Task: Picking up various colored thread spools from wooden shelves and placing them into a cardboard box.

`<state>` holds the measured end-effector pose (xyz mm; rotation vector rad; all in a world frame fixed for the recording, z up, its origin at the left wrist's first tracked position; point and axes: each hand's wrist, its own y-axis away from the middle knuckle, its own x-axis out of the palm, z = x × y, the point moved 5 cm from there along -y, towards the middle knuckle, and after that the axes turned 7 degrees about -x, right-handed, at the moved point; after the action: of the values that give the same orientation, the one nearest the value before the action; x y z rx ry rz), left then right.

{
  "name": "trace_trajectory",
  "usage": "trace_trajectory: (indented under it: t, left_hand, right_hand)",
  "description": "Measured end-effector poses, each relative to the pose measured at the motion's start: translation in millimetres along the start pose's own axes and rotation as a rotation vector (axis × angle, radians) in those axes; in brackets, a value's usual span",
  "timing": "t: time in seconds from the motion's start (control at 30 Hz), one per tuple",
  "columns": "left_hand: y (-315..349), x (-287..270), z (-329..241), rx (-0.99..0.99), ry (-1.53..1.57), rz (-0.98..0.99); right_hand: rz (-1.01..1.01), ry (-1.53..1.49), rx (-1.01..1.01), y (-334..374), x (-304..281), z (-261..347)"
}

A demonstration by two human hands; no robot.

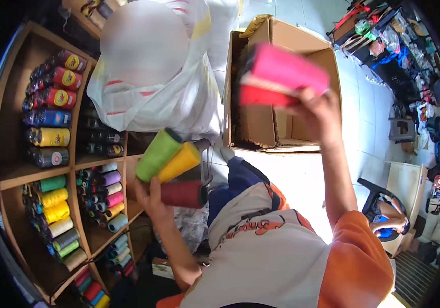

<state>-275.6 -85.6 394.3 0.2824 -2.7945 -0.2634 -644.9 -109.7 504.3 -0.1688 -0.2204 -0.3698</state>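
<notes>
My left hand (153, 203) is closed around three thread cones: a lime green cone (157, 155), a yellow cone (180, 162) and a dark maroon cone (183, 194). They fan out from its fingers beside the shelves. Over the open cardboard box (257, 115), my right hand (320, 114) grips a pink thread cone (291, 70) with a red cone (262, 97) below it. Motion blurs this pair, and they hide part of the box's inside. A folded cardboard divider shows within the box.
Wooden shelves (37, 179) on the left hold many thread cones and rows of labelled bottles. White plastic sacks (163, 110) stand between shelf and box. At the right are a person in a black chair (379, 205), a stool (400, 128) and cluttered racks.
</notes>
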Motion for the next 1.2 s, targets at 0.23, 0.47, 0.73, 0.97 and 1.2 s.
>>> trace_trajectory:
  t: [0.23, 0.47, 0.73, 0.97, 1.2]
  left_hand:
    - [-36, 87, -20, 0.009, -0.046, 0.216]
    - [-44, 199, -48, 0.228, -0.258, 0.456]
    - [-44, 353, -33, 0.801, -0.564, 0.857]
    - [-59, 383, 124, 0.294, -1.356, 1.318]
    - [-82, 348, 152, 0.288, -1.547, 1.45]
  right_hand:
    - [-0.285, 0.174, -0.034, -18, -85, 6]
    - [0.085, 1.158, -0.196, -9, -100, -77]
    - [0.61, 0.955, 0.347, 58, -54, -127]
    - [0.341, 1.111, 0.191, 80, -12, -143]
    - [0.353, 1.111, 0.134, 76, 2, -137]
